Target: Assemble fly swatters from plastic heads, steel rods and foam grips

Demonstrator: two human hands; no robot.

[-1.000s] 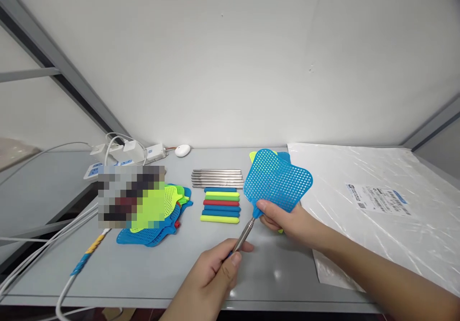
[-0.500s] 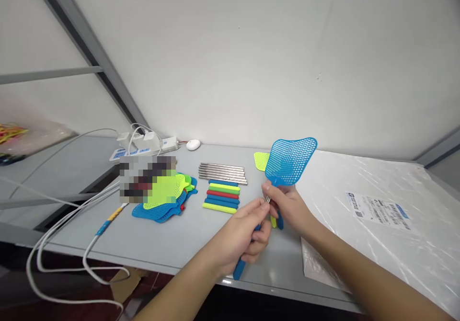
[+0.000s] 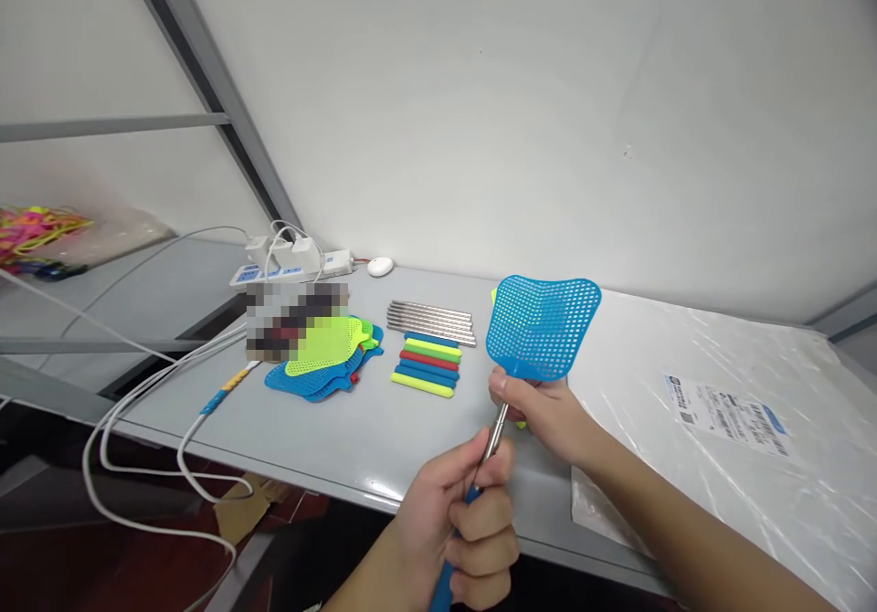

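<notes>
The blue handle (image 3: 444, 583) and shiny rod (image 3: 498, 425) of a fly swatter (image 3: 538, 342) are held in the curled left hand (image 3: 472, 525). The swatter's neck (image 3: 516, 371) is pinched by the right hand (image 3: 544, 416), with its blue net (image 3: 548, 315) just past that hand. Past the left hand, coloured tubes (image 3: 429, 361) and metal rods (image 3: 431, 320) are laid in rows, with swatter heads (image 3: 325, 370) piled farther left

Hands (image 3: 480, 530) parted again, more metal rod (image 3: 494, 434) bared than just before

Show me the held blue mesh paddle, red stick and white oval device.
Blue mesh paddle (image 3: 544, 327): head view, mesh centre.
Red stick (image 3: 429, 361): head view, mid-length.
White oval device (image 3: 380, 267): head view, top surface.
</notes>
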